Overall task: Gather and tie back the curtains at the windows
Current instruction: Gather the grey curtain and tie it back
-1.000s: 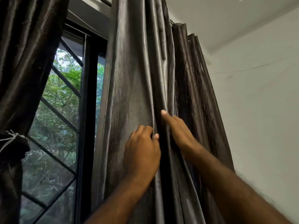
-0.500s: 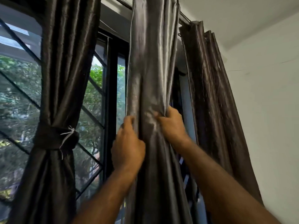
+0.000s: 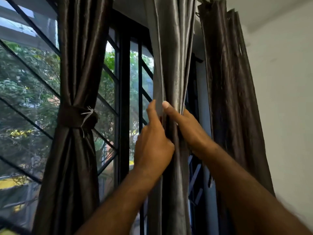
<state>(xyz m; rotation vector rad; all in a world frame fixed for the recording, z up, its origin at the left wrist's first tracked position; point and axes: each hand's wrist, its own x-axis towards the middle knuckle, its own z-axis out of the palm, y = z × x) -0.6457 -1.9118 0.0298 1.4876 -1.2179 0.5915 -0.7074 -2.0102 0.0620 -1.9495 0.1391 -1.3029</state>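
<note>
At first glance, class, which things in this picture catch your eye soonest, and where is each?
First come the left hand and right hand at the centre, holding the shiny grey curtain from either side. Next, at the left, hangs the dark curtain, already cinched by a band with a white string. Between the two curtains, the black window grille frames green foliage.

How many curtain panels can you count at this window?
3: tied curtain on the left; grey curtain in the middle, held by left hand and right hand; loose curtain beside the wall. More may be off-frame.
</note>
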